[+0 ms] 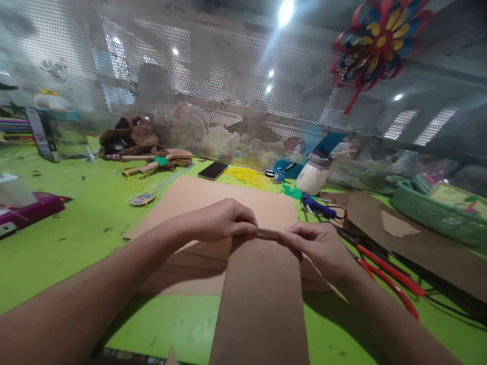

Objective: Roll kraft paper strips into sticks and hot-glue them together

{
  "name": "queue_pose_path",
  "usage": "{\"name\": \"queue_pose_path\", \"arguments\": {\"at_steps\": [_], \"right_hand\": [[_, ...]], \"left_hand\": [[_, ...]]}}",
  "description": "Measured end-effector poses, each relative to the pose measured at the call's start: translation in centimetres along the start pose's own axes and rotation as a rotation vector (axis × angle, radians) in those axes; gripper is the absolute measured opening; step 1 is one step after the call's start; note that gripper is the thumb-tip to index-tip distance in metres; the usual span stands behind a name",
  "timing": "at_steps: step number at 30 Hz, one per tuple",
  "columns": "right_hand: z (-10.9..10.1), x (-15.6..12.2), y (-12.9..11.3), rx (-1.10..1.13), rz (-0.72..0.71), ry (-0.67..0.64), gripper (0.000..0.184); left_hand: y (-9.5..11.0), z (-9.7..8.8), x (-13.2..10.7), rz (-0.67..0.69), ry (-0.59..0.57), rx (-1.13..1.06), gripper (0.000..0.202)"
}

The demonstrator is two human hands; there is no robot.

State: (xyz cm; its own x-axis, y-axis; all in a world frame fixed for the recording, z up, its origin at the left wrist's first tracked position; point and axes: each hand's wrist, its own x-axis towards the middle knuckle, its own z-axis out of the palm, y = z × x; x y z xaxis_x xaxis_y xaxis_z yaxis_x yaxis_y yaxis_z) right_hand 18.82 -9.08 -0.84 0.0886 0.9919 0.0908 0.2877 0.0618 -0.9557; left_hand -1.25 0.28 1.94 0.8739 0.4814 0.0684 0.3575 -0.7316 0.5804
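A strip of brown kraft paper (262, 299) runs from the bottom edge up to both hands, its far end folded over in a narrow band. My left hand (228, 220) pinches the left end of that fold between thumb and fingers. At the right end, my right hand (315, 243) grips the same fold, thumb on top. Beneath the strip lies a stack of brown paper sheets (228, 195) on the green table (171, 324). Part of the stack is hidden by the strip and my hands.
To the right are a blue-handled glue gun (321, 207), scissors with red handles (388, 268), brown cardboard (369, 218) and a green basket (418, 203). Behind the stack sit a phone (213, 171), yellow paper shreds (247, 176) and a white bottle (314, 175). A purple box (45, 208) stands left.
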Motion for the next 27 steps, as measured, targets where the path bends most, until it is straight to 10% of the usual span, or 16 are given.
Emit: {"name": "queue_pose_path", "arguments": {"at_steps": [8, 14, 21, 27], "right_hand": [[-1.8, 1.1, 1.6, 0.179, -0.025, -0.176, 0.028], [-2.4, 1.1, 1.3, 0.3, -0.07, -0.043, 0.028], [-1.6, -1.1, -1.6, 0.117, -0.15, -0.428, 0.019], [-1.6, -0.7, -0.5, 0.146, -0.258, -0.418, 0.011]], "left_hand": [[0.0, -0.7, -0.3, -0.027, -0.047, -0.124, 0.023], [0.5, -0.4, -0.5, -0.045, -0.078, -0.439, 0.026], [0.8, 1.6, -0.4, -0.036, -0.301, -0.841, 0.024], [1.2, 4.1, -0.4, -0.135, -0.35, -1.058, 0.02]]}}
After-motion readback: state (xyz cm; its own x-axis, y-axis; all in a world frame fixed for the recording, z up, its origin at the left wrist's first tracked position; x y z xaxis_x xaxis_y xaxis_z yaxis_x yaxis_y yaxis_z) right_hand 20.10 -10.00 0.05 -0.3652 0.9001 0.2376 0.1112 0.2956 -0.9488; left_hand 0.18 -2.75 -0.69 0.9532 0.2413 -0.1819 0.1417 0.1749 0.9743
